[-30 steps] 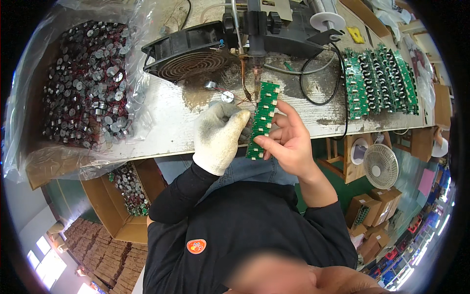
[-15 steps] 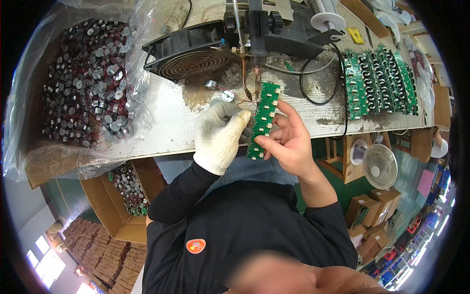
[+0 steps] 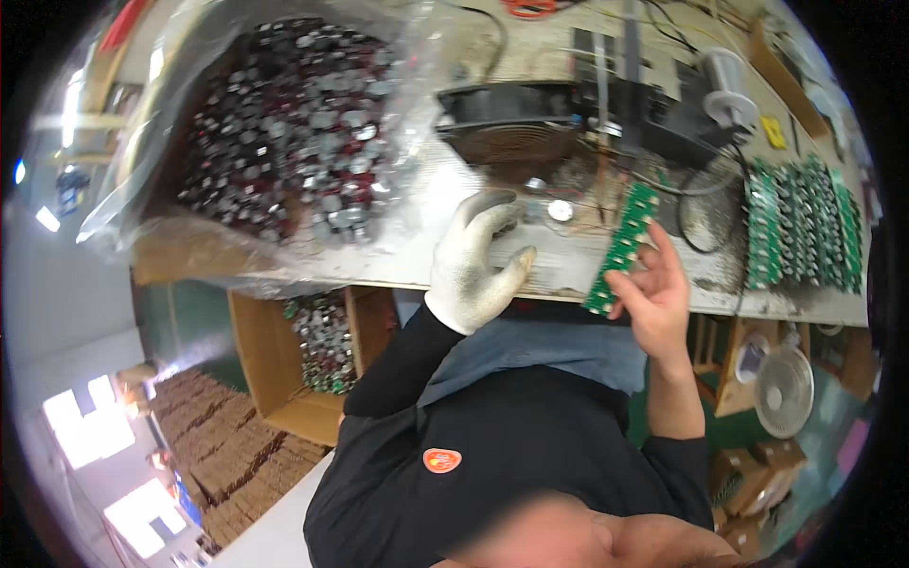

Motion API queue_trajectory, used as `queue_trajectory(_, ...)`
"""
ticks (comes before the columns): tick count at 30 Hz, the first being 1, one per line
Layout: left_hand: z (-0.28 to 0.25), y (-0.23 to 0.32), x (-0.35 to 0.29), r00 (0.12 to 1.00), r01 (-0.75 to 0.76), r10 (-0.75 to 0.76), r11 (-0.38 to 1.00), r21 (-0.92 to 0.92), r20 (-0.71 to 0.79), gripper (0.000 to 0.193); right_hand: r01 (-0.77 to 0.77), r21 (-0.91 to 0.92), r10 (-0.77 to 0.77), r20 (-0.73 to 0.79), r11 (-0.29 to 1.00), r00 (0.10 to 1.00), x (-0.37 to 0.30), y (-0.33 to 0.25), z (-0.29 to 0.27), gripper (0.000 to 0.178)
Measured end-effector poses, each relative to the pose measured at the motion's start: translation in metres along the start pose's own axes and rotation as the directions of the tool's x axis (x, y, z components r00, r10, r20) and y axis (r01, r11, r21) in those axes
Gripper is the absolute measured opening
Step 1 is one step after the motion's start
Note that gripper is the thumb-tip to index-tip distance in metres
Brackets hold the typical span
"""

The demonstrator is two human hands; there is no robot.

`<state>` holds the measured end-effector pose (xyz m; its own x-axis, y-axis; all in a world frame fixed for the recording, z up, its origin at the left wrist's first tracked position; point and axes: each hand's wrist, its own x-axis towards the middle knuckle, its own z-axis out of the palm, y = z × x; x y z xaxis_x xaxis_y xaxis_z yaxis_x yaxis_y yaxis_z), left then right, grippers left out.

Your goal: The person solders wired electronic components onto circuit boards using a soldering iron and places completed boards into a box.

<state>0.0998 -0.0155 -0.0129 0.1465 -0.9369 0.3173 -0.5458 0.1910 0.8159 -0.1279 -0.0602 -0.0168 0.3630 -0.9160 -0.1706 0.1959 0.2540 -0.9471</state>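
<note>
Now the left hand [image 3: 473, 270] has drawn away from the circuit board [image 3: 625, 245], fingers parted in front of the black fan [image 3: 511, 140]. Right of the fan, the right hand [image 3: 656, 295] pinches the board, apparently unaided.

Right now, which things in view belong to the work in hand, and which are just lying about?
Seem to belong:
green board strip, held in the right hand
silver disc, near the open left hand
dark stand beyond the strip
piled discs at left
board rows at right

Probably just about:
yellow block
white fan
</note>
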Motion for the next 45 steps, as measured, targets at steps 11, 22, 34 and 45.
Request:
queue_trajectory(11,-0.131,-0.027,0.014,0.74,0.449,0.079,0.682,0.578,-0.668,0.019,0.03,-0.041,-0.028,0.033,0.999,0.999,0.006,0.009,-0.001,0.068)
queue_trajectory(22,-0.137,-0.064,0.033,0.777,0.479,-0.068,0.708,0.518,-0.625,0.025,0.043,-0.06,-0.041,0.033,0.997,0.999,0.007,0.007,0.0,0.068)
queue_trajectory(34,-0.121,-0.033,0.033,0.613,0.24,-0.342,0.939,-0.245,-0.712,0.013,0.028,-0.04,-0.027,0.042,0.999,0.999,0.005,0.007,-0.003,0.068)
queue_trajectory(45,-0.055,0.011,0.011,0.843,0.322,-0.504,0.752,-0.576,-0.186,0.02,0.005,-0.063,-0.001,0.061,0.998,0.998,0.004,0.003,0.0,0.089)
